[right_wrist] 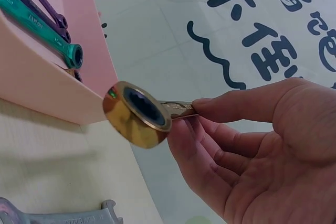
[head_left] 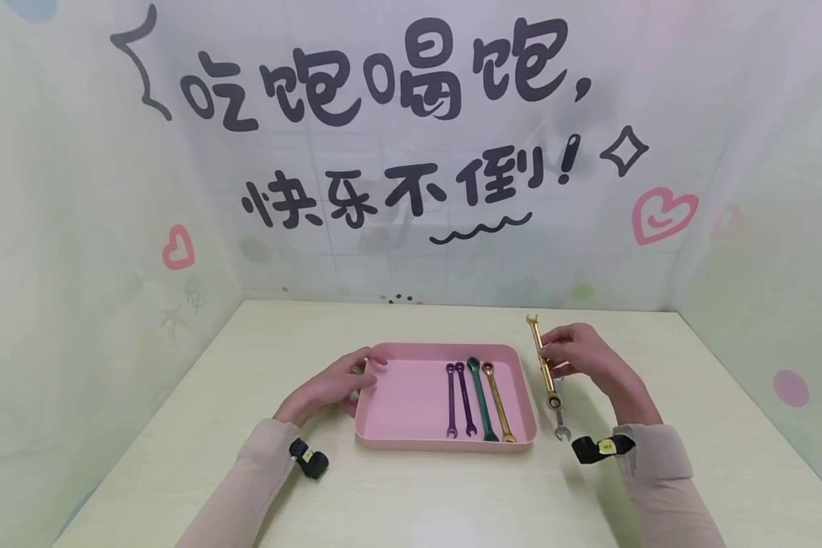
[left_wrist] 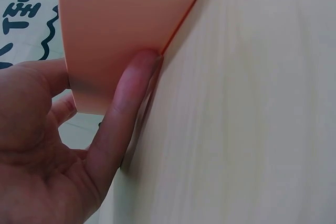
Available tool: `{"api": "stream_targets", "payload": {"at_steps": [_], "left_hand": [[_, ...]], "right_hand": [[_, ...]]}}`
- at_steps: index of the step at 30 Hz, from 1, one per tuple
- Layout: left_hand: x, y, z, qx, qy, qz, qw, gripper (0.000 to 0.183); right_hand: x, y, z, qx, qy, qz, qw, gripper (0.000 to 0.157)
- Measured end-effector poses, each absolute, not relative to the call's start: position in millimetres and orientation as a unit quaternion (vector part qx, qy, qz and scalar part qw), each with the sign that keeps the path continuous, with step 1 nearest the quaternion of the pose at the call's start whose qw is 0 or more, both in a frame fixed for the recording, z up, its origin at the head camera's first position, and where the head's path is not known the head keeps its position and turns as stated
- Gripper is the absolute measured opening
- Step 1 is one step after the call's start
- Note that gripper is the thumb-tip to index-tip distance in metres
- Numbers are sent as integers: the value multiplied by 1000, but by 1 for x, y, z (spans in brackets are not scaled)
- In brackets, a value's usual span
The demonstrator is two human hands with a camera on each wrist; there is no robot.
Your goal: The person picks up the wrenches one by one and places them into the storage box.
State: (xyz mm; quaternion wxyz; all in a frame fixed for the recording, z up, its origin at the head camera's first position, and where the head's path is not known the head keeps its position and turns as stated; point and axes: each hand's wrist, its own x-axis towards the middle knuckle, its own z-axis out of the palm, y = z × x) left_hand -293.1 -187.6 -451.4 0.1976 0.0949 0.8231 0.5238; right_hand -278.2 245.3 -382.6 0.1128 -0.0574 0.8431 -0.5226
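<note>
At the left end of a pink tray [head_left: 404, 403], my left hand [head_left: 329, 384] grips the wall. Its thumb [left_wrist: 128, 90] presses the outer side low down, while fingers reach over the rim. Right of the tray, my right hand [head_left: 582, 352] pinches a gold ratcheting combination wrench [head_left: 546, 374] by its shank, raised above the table. The wrench's ring end [right_wrist: 118, 121] points toward the right wrist camera. Inside the tray's right half lie two purple wrenches [head_left: 451, 401], a green wrench [head_left: 482, 397] and another gold wrench [head_left: 498, 405], side by side.
A silver wrench [head_left: 560, 428] lies on the pale wooden table [head_left: 411, 502] below the held one, partly hidden in the head view. Printed curtains [head_left: 356, 259] enclose the table's back and sides. A black strap with a small device [head_left: 599, 449] circles each wrist.
</note>
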Motion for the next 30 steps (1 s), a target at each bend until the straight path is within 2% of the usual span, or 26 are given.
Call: {"api": "stream_targets", "payload": {"at_steps": [30], "left_hand": [[-291, -188, -448, 105, 825, 519, 199, 38]], "right_hand": [[-277, 234, -380, -81, 834, -534, 117, 36]]}}
